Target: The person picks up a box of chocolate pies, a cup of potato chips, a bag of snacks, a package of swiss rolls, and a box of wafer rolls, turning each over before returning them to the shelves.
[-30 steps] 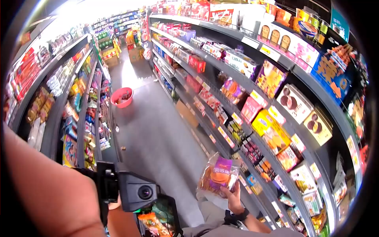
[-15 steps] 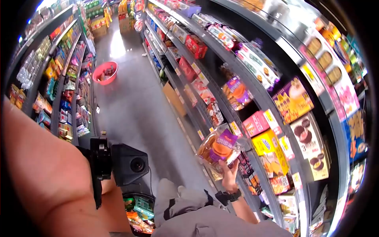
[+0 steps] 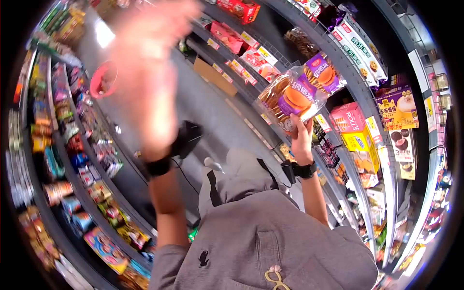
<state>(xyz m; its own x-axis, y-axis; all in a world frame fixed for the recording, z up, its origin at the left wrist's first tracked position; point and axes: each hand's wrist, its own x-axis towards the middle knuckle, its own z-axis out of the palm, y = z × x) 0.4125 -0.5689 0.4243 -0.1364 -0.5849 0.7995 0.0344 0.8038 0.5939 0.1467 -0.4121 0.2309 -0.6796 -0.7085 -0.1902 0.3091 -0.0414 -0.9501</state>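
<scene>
Right hand (image 3: 302, 137) pinches purple-labelled cake bag (image 3: 295, 96) by its lower edge; left hand (image 3: 145, 63) raised, blurred, seemingly spread. Grip lightly: cakes likely crush

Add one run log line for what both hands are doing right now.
right hand: fingers grip snack bag, raised beside matching bag | left hand: raised, blurred, open | floor: red basin

- A grey short-sleeved top (image 3: 270, 232) fills six o'clock of the view, with a small black emblem (image 3: 203, 258) at seven o'clock and a yellow spectacles-shaped mark (image 3: 274, 276) at six.
- A black band (image 3: 158, 166) circles the wrist below the left hand (image 3: 145, 63), with a black camera box (image 3: 189, 137) at the band's two o'clock.
- A black band (image 3: 307, 170) sits under the right hand (image 3: 302, 140), with a black box (image 3: 288, 171) at the band's nine o'clock.
</scene>
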